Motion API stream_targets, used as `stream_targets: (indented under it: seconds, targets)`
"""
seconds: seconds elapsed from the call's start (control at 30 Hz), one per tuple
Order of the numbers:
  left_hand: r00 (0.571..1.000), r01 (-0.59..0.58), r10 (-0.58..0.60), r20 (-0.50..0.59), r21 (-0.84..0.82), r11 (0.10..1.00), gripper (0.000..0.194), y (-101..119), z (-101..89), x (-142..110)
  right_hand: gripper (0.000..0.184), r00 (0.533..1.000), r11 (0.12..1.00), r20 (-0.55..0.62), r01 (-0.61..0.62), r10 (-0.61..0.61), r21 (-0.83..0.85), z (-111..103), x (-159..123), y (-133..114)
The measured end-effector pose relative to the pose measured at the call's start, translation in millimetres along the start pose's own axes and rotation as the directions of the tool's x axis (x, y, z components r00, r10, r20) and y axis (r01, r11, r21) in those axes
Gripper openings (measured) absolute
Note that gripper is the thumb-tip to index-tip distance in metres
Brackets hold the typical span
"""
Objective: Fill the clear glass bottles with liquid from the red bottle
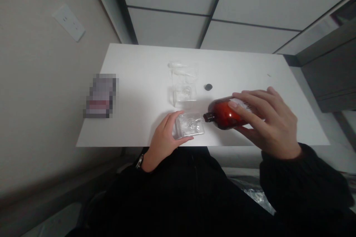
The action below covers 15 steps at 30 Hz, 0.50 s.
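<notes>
My right hand point(267, 120) is wrapped round a red-brown bottle point(226, 114) that is tipped on its side, its open dark neck pointing left. The neck reaches the rim of a small clear container point(189, 125) near the table's front edge. My left hand point(164, 139) grips that clear container from the left, fingers curled round it. I cannot tell whether liquid is flowing.
A white table point(139, 92) stands against a beige wall. A second clear container point(185, 94) and clear plastic pieces point(180, 68) lie behind. A small black cap point(208, 87) rests beside them. A blurred-out object point(100, 96) sits at the table's left edge. A wall socket point(68, 22) is at upper left.
</notes>
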<state>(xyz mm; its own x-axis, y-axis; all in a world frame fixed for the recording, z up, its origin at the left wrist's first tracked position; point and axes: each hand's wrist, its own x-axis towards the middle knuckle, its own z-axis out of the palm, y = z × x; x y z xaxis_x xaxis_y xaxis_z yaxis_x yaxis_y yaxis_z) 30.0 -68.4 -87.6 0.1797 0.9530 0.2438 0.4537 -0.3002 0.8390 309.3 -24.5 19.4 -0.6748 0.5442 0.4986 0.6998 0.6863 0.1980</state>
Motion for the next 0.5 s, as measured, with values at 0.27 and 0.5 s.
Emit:
stream_targets:
  seconds: [0.27,0.5]
  targets:
    - [1.000,-0.005,0.005,0.001,0.000,1.000,0.077,-0.4,-0.6,-0.3,0.075,1.000,1.000,0.013,-0.019,0.019,0.012,-2.2,0.3,1.4]
    - [1.000,-0.006,0.006,0.001,-0.001,1.000,0.077,-2.0,-0.4,-1.3,0.071,1.000,1.000,0.019,-0.026,0.026,0.016,-3.6,1.2,1.7]
